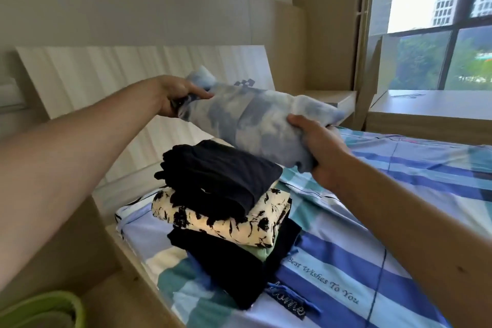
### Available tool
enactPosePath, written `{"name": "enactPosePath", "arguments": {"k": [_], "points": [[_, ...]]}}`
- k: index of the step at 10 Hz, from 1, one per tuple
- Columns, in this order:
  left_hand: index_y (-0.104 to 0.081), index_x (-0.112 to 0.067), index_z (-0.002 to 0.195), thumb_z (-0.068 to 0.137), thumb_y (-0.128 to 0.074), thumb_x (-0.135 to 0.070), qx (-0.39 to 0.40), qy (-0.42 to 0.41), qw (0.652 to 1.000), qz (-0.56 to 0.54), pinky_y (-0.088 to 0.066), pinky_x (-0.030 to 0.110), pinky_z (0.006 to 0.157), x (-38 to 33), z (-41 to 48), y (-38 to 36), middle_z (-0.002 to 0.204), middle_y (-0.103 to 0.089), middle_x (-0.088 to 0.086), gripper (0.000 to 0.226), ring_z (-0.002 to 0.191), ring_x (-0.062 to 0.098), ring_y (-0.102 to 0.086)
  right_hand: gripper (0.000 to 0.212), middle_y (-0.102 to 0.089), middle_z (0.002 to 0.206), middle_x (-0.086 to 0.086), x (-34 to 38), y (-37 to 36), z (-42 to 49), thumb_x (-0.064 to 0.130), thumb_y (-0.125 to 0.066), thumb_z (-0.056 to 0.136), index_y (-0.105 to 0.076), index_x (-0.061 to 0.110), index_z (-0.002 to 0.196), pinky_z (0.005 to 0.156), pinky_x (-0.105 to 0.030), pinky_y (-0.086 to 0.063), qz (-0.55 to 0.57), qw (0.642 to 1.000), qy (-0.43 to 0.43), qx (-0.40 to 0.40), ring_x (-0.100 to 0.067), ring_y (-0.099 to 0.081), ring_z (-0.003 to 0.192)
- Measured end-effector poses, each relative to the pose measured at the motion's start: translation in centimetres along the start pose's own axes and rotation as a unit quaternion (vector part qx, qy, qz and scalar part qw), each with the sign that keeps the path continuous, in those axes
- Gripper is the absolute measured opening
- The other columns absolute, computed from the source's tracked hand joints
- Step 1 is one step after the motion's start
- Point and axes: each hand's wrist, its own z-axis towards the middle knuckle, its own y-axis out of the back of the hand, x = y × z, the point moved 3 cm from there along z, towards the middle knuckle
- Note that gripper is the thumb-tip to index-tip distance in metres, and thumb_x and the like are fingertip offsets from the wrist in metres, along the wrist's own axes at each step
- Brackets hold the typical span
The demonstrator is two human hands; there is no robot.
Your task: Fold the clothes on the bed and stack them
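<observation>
Both hands are clamped on a folded blue-and-white tie-dye garment (253, 120) — left hand (178, 96) gripping the far end, right hand (316, 146) curled round the near end, so they're well apart with the bundle stretched between them. It's held in the air just above the stack (226, 210), not touching it. The stack sits on the bed (399, 221) near the headboard (106, 74): a black piece (221, 170) on top, a cream one with black print (255, 224) under it, more dark clothes below. Striped blue sheet, window (439, 21) off to the right, something green (53, 309) at bottom left — can't tell what.
</observation>
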Motion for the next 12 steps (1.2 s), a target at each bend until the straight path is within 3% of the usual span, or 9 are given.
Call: {"name": "enactPosePath", "arguments": {"k": [1, 2, 3, 4, 5, 7, 9, 10, 12], "points": [[-0.061, -0.001, 0.130, 0.070, -0.079, -0.018, -0.005, 0.029, 0.999, -0.015, -0.062, 0.037, 0.076, 3.2, 1.8, 3.4, 0.129, -0.066, 0.015, 0.065, 0.110, 0.027, -0.066, 0.042, -0.075, 0.097, -0.010, -2.9, -3.4, 1.4, 0.032, -0.084, 0.076, -0.060, 0.015, 0.105, 0.067, -0.049, -0.063, -0.008, 1.000, -0.013, -0.003, -0.029, -0.074, 0.082], [-0.062, 0.000, 0.128, 0.088, -0.068, -0.012, -0.002, 0.074, 0.997, -0.009, -0.063, 0.035, 0.064, 7.7, 2.8, 3.9, 0.118, -0.069, 0.017, 0.043, 0.088, 0.026, -0.071, 0.043, -0.074, 0.097, -0.010, -6.6, -4.2, 2.3, 0.034, -0.084, 0.075, -0.061, 0.015, 0.106, 0.082, -0.051, -0.060, -0.041, 0.998, -0.042, -0.006, -0.030, -0.073, 0.087], [-0.065, 0.003, 0.115, 0.091, -0.067, -0.014, -0.012, 0.117, 0.993, -0.021, -0.062, 0.033, 0.062, 11.4, 3.8, 3.9, 0.087, -0.075, 0.015, 0.030, 0.069, 0.023, -0.073, 0.042, -0.073, 0.102, -0.014, -8.8, -3.6, 2.5, 0.039, -0.079, 0.081, -0.062, 0.010, 0.106, 0.086, -0.045, -0.060, -0.088, 0.992, -0.082, -0.023, -0.030, -0.073, 0.092], [-0.069, -0.005, 0.108, 0.086, -0.073, -0.022, -0.044, 0.125, 0.991, -0.008, -0.057, 0.030, 0.073, 12.4, 4.1, 4.4, 0.087, -0.071, 0.011, 0.029, 0.076, 0.019, -0.066, 0.053, -0.071, 0.094, -0.012, -8.5, -2.4, 2.6, 0.045, -0.082, 0.075, -0.062, 0.006, 0.104, 0.074, -0.034, -0.060, -0.137, 0.986, -0.088, -0.023, -0.025, -0.071, 0.085], [-0.062, -0.011, 0.095, 0.084, -0.074, -0.028, -0.127, 0.113, 0.977, 0.131, -0.047, 0.031, 0.077, 11.5, 2.8, 4.8, 0.090, -0.063, 0.008, 0.023, 0.082, 0.021, -0.058, 0.082, -0.065, 0.107, -0.009, -7.2, -1.3, 2.4, 0.050, -0.089, 0.063, -0.049, 0.009, 0.122, 0.087, -0.039, -0.057, -0.165, 0.981, -0.091, -0.047, -0.025, -0.067, 0.093], [-0.065, -0.019, 0.109, 0.080, -0.064, -0.017, -0.268, -0.136, 0.910, 0.286, -0.045, 0.033, 0.096, 7.2, 2.5, 5.6, 0.130, -0.062, 0.003, 0.029, 0.117, 0.024, -0.055, 0.105, -0.037, 0.146, -0.013, -4.5, -0.8, 3.4, 0.062, -0.074, 0.077, -0.018, 0.016, 0.152, 0.106, -0.051, -0.042, -0.324, 0.939, -0.014, -0.111, -0.037, -0.045, 0.130], [-0.060, -0.016, 0.135, 0.105, -0.044, -0.039, -0.028, -0.304, 0.908, 0.287, -0.031, 0.018, 0.102, 5.1, 1.0, -2.4, 0.143, -0.056, -0.003, 0.041, 0.128, 0.006, -0.048, 0.069, -0.030, 0.160, -0.001, -3.7, -5.4, 1.1, 0.057, -0.043, 0.099, -0.026, 0.021, 0.155, 0.120, -0.053, -0.024, -0.471, 0.836, 0.281, -0.022, -0.023, -0.033, 0.145], [-0.062, -0.020, 0.131, 0.095, -0.039, -0.062, 0.009, -0.254, 0.901, 0.351, -0.036, 0.029, 0.110, 7.6, 2.0, -4.0, 0.138, -0.060, -0.001, 0.060, 0.130, 0.016, -0.052, 0.074, -0.014, 0.167, 0.000, -6.0, -6.6, 1.2, 0.062, -0.027, 0.101, -0.015, 0.019, 0.160, 0.124, -0.052, -0.004, -0.579, 0.775, 0.247, 0.053, -0.017, -0.011, 0.154], [-0.058, -0.021, 0.136, 0.101, -0.036, -0.058, -0.042, -0.241, 0.898, 0.366, -0.037, 0.037, 0.111, 7.8, 1.7, -4.1, 0.142, -0.057, 0.004, 0.055, 0.133, 0.022, -0.050, 0.075, -0.019, 0.166, -0.002, -7.2, -5.0, 0.5, 0.065, -0.024, 0.100, -0.015, 0.020, 0.160, 0.124, -0.052, -0.008, -0.559, 0.801, 0.208, 0.052, -0.022, -0.020, 0.152]]}}
